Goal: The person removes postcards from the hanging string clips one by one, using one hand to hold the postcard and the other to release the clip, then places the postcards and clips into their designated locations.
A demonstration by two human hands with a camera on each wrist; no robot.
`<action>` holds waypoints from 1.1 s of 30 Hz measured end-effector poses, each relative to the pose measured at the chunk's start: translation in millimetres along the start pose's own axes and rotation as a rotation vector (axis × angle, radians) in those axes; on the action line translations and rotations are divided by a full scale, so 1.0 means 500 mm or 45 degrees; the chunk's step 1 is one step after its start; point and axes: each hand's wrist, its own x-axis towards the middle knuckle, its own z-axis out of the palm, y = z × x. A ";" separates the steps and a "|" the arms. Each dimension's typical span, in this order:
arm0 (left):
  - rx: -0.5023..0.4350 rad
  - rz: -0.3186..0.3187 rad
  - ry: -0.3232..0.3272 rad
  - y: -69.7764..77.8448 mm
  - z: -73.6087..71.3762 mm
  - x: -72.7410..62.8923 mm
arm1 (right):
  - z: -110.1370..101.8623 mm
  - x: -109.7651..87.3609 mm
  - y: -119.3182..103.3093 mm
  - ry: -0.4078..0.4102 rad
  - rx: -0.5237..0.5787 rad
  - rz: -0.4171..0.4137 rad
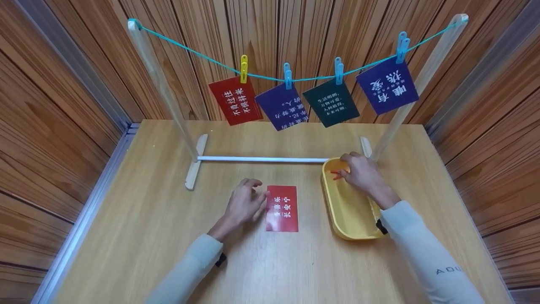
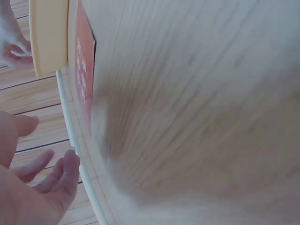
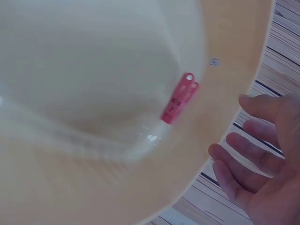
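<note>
A wood-plank wall (image 1: 261, 25) stands behind a light wooden table (image 1: 135, 228). Two forearms in pale sleeves extend over the table from the near side, angled inward.

Left hand (image 1: 241, 203): held just left of the loose red card (image 1: 282, 221), with the forearm running forward and to the right. The fingers are loosely bent and apart, with nothing between them. In the head view one fingertip meets the card's left edge; contact cannot be confirmed. The card lies flat on the table, to the right of this hand.

Right hand (image 1: 362, 171): held at the far end of the yellow basin (image 1: 352, 211), with the forearm running forward and to the left. Thumb and fingers are spread, slightly bent and hold nothing. Whether any fingertip touches the rim cannot be told. The red clip (image 3: 179, 99) lies inside the basin at the foot of its wall, near the thumb.

Beyond both hands: a white bar (image 1: 261, 159) joins the two posts of a stand (image 1: 162, 84). A green cord (image 1: 190, 50) spans the post tops. From left to right it carries a hanging red card (image 1: 235, 105) under a yellow clip (image 1: 244, 69), then a purple card (image 1: 280, 112), a dark green card (image 1: 331, 105) and a second purple card (image 1: 387, 88), each under a blue clip (image 1: 288, 77).
</note>
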 end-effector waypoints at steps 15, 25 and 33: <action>-0.112 -0.073 0.112 0.019 -0.053 0.013 | -0.075 -0.013 -0.063 0.405 0.265 -0.122; -0.113 -0.058 0.295 0.033 -0.135 0.049 | -0.098 -0.010 -0.142 0.516 0.363 -0.257; -0.159 -0.072 0.369 0.041 -0.184 0.069 | -0.130 -0.006 -0.198 0.642 0.352 -0.385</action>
